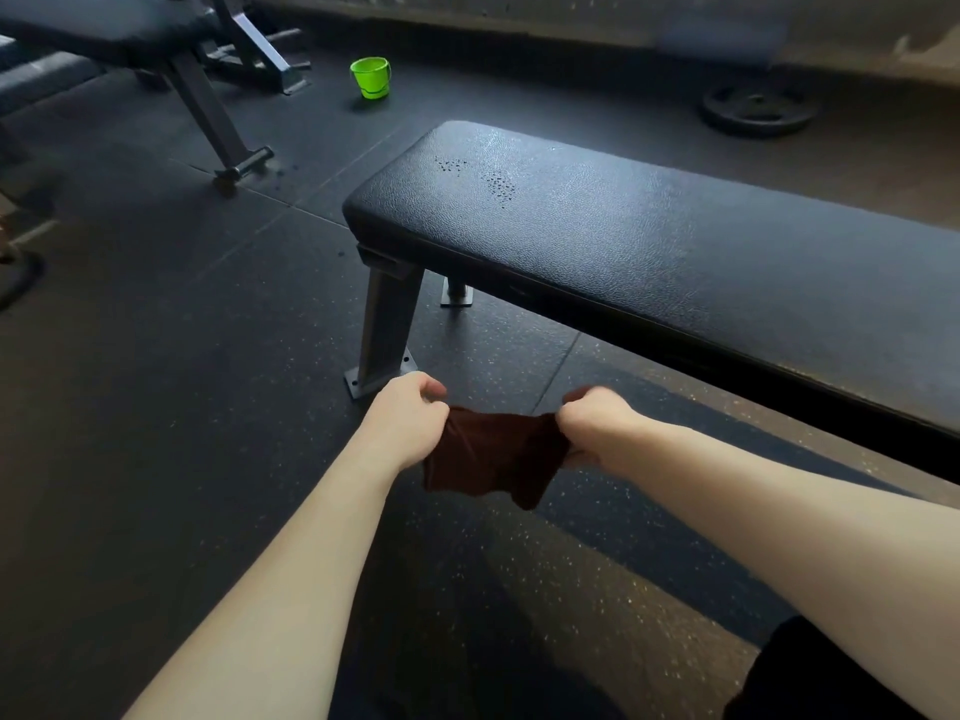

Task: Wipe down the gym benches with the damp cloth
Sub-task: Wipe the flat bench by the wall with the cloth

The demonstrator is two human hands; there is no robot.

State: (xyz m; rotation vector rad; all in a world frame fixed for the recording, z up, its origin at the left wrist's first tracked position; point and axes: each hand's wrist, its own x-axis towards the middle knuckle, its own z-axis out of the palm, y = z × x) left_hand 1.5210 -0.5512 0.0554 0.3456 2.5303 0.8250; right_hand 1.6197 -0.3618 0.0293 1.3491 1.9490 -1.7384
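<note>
A dark brown cloth (pixel 493 454) hangs stretched between my two hands, above the floor in front of the bench. My left hand (pixel 410 415) grips its left edge and my right hand (pixel 597 420) grips its right edge. Just beyond them a flat black padded bench (pixel 623 236) runs from the centre to the right edge on grey metal legs. Small dark droplets dot the pad near its far left end. A second black bench (pixel 104 23) stands at the far left.
A small green bucket (pixel 371 77) sits on the dark rubber floor beyond the near bench. A weight plate (pixel 761 109) lies flat on the floor at the far right. Metal frame feet (pixel 244 166) of the second bench reach onto the floor at left.
</note>
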